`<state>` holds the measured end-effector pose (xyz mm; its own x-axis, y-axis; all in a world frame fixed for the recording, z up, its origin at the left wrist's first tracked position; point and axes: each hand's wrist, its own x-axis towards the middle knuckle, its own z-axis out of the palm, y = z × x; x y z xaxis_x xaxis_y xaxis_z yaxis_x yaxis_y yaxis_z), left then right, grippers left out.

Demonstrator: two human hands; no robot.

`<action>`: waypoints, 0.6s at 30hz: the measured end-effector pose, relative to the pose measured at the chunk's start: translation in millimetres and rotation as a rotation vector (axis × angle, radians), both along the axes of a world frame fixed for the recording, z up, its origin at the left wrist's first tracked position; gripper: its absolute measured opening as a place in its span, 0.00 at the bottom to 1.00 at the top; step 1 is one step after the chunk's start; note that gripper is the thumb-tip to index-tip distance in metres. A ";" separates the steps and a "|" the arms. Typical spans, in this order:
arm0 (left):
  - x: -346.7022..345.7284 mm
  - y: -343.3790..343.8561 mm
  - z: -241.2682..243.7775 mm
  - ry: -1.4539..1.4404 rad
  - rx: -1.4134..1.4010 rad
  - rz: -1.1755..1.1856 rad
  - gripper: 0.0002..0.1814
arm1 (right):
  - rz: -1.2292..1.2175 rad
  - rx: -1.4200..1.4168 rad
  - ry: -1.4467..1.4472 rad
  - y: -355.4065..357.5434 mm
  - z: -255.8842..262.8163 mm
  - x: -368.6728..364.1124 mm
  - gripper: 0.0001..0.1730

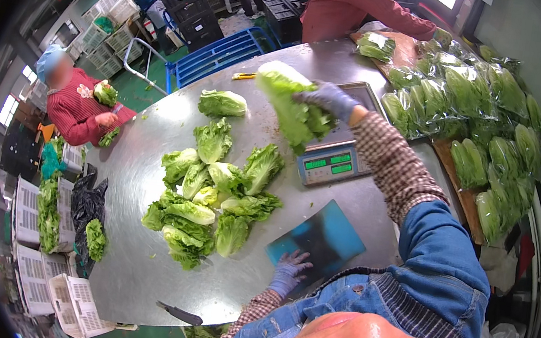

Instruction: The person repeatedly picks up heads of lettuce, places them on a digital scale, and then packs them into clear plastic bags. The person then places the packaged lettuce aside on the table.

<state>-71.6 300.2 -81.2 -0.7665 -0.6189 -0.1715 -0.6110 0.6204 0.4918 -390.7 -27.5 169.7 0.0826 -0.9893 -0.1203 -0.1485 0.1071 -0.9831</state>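
My right hand (328,100), in a purplish glove, grips a head of leafy lettuce (286,95) by its leafy end, above the table beside the digital scale (331,158). The scale's green displays are lit. My left hand (289,271), gloved too, rests with spread fingers on the edge of a flat blue plastic sheet or board (338,234) and holds nothing. Left of it lies a loose pile of lettuce heads (214,182), with one more head (223,103) lying above the pile.
Bagged lettuces (464,91) fill the table's right side. A yellow cutter (244,76) lies at the far edge, a dark-handled knife (180,313) at the near left edge. A person in red (81,112) holds greens at the left; another (344,7) reaches over the bags. White crates (77,302) stand left.
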 end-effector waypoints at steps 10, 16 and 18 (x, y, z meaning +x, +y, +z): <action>-6.9 2.2 -4.3 0.039 -0.044 0.064 0.26 | -0.295 0.205 1.027 53.1 -77.3 -99.5 0.52; -14.1 14.8 0.3 -0.098 -0.059 0.096 0.27 | -0.369 -0.602 1.056 110.7 -20.6 -50.4 0.37; -20.8 12.3 4.0 -0.117 -0.055 0.128 0.27 | -0.119 -0.736 0.738 152.6 -23.4 -24.1 0.31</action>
<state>-92.4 312.5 -77.2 -0.6575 -0.7212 -0.2181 -0.7378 0.5575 0.3806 -414.7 125.1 146.3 0.1314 -0.8355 0.5335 -0.7654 -0.4275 -0.4810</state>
